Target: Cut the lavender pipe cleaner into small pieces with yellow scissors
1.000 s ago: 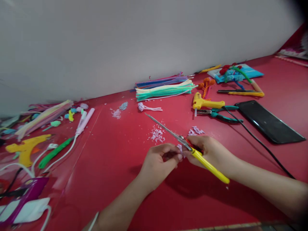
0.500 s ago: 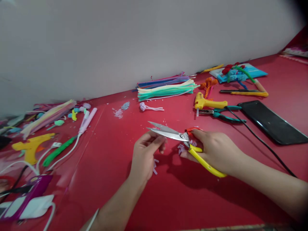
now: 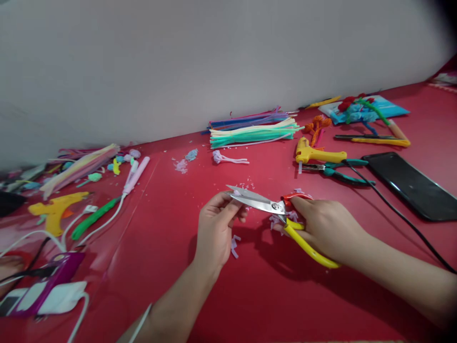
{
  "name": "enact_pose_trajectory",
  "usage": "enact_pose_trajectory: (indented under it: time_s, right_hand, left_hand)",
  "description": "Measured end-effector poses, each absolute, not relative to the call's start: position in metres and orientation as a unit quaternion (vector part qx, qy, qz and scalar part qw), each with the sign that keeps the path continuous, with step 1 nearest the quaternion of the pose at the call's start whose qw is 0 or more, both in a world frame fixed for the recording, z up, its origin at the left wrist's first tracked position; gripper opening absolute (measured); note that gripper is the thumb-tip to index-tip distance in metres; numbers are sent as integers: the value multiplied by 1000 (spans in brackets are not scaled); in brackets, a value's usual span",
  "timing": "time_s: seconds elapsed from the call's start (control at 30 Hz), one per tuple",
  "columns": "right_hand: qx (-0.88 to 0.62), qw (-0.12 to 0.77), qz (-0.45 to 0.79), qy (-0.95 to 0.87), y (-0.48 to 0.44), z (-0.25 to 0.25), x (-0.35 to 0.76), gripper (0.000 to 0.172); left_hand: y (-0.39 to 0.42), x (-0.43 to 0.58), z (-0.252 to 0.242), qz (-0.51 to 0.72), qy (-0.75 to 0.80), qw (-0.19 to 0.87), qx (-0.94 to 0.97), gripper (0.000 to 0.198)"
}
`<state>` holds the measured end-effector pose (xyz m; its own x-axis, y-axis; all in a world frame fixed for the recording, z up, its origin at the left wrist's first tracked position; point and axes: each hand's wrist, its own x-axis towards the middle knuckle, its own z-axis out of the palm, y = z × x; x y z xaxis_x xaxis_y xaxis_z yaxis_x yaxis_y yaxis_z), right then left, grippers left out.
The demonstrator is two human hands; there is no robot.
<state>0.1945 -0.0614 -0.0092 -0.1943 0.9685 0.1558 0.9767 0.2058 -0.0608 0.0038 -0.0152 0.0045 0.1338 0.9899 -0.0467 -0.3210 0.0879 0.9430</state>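
Note:
My right hand [image 3: 321, 221] grips scissors [image 3: 257, 202] with one red and one yellow handle. Their blades stand slightly apart and point left, over my left hand [image 3: 219, 224]. Thumb and fingers of that hand are pinched together on a small lilac pipe cleaner piece [image 3: 237, 192], which shows between the blades; most of it is hidden. Short lilac cut pieces [image 3: 234, 247] lie beside the left hand, and more lilac scraps [image 3: 293, 216] lie under the scissors and right hand. Tiny lilac clippings [image 3: 246, 185] are scattered just beyond the blades.
Pipe cleaner bundles [image 3: 253, 134] lie by the wall, with a lilac pipe cleaner flower [image 3: 228, 158] before them. At right are a yellow glue gun [image 3: 321, 153], pliers [image 3: 342, 174] and a phone [image 3: 414, 186]. Another glue gun [image 3: 55, 209] and a purple power strip [image 3: 60, 281] lie left.
The scissor blades have come closer together around the lilac piece at my left fingertips. More tiny clippings lie beyond the blades. The whole view has shifted slightly.

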Motion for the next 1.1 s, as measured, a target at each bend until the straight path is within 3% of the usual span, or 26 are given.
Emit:
enact_pose_trajectory:
  time_s: [1.1]
  right_hand:
    - [-635,58,-20,-770,-62,-7,197,33]
  left_hand:
    - [-17,3,6,516,389,641,415,4]
